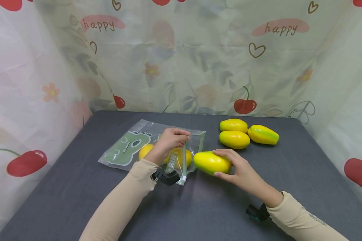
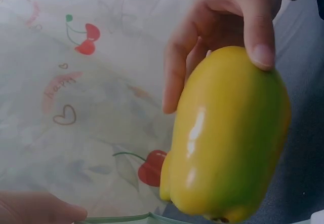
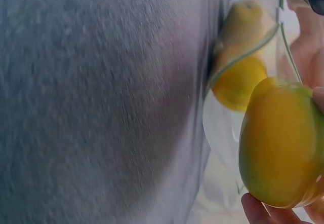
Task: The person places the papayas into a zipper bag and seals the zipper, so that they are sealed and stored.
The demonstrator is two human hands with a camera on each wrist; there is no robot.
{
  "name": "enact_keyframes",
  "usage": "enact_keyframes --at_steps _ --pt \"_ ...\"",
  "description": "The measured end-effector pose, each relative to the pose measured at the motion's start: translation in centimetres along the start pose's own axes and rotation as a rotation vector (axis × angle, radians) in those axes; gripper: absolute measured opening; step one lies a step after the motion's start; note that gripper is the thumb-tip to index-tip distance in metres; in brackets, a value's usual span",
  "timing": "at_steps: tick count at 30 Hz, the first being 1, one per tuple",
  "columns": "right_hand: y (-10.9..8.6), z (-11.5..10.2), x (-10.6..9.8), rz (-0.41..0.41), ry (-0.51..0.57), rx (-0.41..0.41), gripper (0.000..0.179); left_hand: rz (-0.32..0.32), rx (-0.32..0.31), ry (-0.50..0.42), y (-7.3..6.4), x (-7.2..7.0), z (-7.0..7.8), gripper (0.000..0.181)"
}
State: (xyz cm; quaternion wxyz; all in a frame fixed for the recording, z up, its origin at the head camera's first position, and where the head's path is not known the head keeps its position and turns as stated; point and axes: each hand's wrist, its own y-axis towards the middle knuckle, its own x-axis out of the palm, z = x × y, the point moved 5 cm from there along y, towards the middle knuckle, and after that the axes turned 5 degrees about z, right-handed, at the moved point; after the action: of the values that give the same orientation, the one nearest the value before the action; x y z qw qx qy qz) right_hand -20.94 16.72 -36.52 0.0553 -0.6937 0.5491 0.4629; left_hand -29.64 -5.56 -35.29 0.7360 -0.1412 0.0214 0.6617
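A clear zip bag (image 1: 203,144) with a green cartoon print lies on the table, its open mouth facing right. My left hand (image 1: 169,142) pinches the upper edge of that mouth and lifts it. Inside the bag are yellow fruits (image 3: 240,84), partly hidden by my left hand and the print. Just outside the mouth, my right hand (image 1: 239,169) grips a yellow-green papaya (image 1: 212,163) by its right end, thumb on the near side and fingers on the far side. The papaya's other end points at the opening, as the left wrist view (image 2: 228,143) also shows.
Three more papayas (image 1: 234,139) lie grouped at the back right of the dark table (image 1: 196,214). A printed cloth (image 1: 184,67) hangs behind and along both sides. The bag's white zip slider (image 1: 183,179) is at the mouth's near end.
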Motion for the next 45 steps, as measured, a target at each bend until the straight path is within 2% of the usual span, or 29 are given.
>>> enact_keyframes --at_steps 8,15,26,34,45 --pt "0.1 -0.6 1.4 -0.071 0.023 -0.011 0.060 -0.002 0.004 0.020 0.0 0.0 0.1 0.023" --pt "0.4 -0.8 1.9 -0.110 0.007 0.013 0.060 -0.003 0.009 0.020 0.0 0.0 0.0 0.023" --pt "1.0 -0.7 2.6 -0.127 0.011 0.042 0.062 -0.005 0.008 0.020 0.0 0.2 0.0 0.023" --pt "1.7 0.2 3.6 -0.162 0.056 0.159 0.066 0.002 -0.003 0.029 0.0 0.4 0.0 0.022" --pt "2.3 0.6 4.7 -0.162 0.049 0.146 0.061 -0.015 0.000 0.017 0.0 0.5 0.0 0.021"
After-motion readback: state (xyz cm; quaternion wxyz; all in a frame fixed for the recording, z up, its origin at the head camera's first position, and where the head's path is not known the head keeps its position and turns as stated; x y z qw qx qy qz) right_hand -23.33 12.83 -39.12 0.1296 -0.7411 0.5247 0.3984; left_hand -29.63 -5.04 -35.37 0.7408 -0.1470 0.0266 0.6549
